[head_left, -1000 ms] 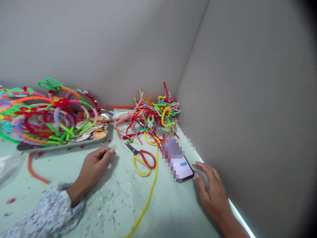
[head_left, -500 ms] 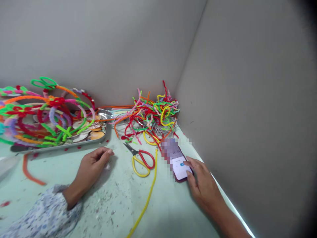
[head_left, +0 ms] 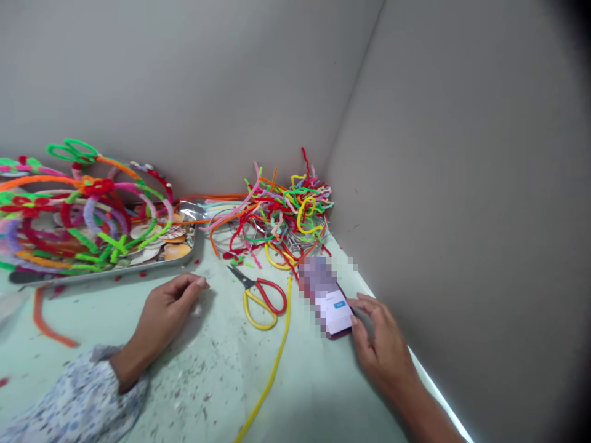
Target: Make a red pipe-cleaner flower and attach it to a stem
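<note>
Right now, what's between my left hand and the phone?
The head view shows the scissors, then a yellow strip nearer the phone.

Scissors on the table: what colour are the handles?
Scissors: one red loop, one yellow. Best seen in the head view.

Facing a plain grey wall (head_left: 184, 80) beyond a pale green, flecked tabletop (head_left: 314, 394). Meeting a second grey wall (head_left: 462, 154) at a slanting corner line (head_left: 355, 93). Catching soft, uneven light, darkening toward the right, and gleaming along the tabletop's right edge (head_left: 431, 384).
</note>
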`<state>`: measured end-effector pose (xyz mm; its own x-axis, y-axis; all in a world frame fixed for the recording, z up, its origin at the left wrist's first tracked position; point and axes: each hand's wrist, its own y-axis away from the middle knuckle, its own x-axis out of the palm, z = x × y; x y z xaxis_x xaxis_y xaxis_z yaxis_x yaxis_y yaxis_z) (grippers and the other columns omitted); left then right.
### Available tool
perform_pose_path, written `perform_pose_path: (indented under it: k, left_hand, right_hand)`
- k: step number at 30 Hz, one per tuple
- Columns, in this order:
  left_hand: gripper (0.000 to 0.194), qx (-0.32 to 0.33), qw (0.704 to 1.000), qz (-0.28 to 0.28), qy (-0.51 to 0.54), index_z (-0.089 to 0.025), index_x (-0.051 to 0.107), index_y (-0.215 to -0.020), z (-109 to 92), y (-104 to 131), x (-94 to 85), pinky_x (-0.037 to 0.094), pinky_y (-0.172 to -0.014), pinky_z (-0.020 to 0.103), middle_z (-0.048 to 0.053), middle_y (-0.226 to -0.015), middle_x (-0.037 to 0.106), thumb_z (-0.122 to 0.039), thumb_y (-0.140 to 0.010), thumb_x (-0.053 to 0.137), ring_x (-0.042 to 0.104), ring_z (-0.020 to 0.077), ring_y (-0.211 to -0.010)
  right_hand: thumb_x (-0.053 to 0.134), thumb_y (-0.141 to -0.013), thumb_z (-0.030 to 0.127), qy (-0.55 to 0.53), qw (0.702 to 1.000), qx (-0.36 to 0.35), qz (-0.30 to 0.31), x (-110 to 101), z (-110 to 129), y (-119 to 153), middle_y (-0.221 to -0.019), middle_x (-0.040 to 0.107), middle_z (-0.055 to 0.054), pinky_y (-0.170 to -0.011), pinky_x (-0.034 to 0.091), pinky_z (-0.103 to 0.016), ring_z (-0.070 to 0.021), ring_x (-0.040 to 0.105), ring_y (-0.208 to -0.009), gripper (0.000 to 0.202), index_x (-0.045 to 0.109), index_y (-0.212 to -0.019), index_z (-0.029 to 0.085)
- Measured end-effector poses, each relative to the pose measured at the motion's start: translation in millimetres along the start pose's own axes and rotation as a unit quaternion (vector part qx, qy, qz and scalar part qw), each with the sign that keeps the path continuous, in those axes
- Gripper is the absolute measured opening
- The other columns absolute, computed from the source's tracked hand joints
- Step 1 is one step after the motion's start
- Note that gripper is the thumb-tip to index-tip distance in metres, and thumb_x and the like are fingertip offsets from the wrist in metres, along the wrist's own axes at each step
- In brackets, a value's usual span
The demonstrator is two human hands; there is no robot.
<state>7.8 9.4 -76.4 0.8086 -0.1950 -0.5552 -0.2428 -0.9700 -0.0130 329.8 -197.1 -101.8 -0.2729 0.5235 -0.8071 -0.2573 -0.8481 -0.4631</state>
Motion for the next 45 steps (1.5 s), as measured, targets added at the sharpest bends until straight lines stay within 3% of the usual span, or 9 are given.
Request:
perform_pose_path:
  k: [9,45]
  left_hand:
    - [0.035,-0.005,1.000,0.005,0.004,-0.020,0.063,-0.079,-1.7,1.8,-0.1,0.033,-0.052,0.023,-0.006,-0.054,0.050,-0.054,-0.079,0.055,0.044,0.0126,-0.052]
    - [0.032,0.010,1.000,-0.005,-0.004,-0.020,0.063,-0.077,-5.5,2.9,-0.7,0.035,-0.050,0.022,-0.004,-0.057,0.054,-0.051,-0.080,0.055,0.046,0.0126,-0.052]
  right_hand:
    - [0.046,-0.092,0.025,-0.015,1.000,-0.008,0.014,1.4,2.0,0.9,-0.114,0.059,-0.010,-0.094,0.046,-0.045,-0.0246,0.051,-0.116,0.023,0.050,-0.114,0.020]
    - [0.046,-0.091,0.024,-0.003,0.999,-0.035,0.034,2.5,7.5,-1.6,-0.114,0.060,-0.012,-0.094,0.047,-0.046,-0.0261,0.052,-0.116,0.025,0.049,-0.116,0.019]
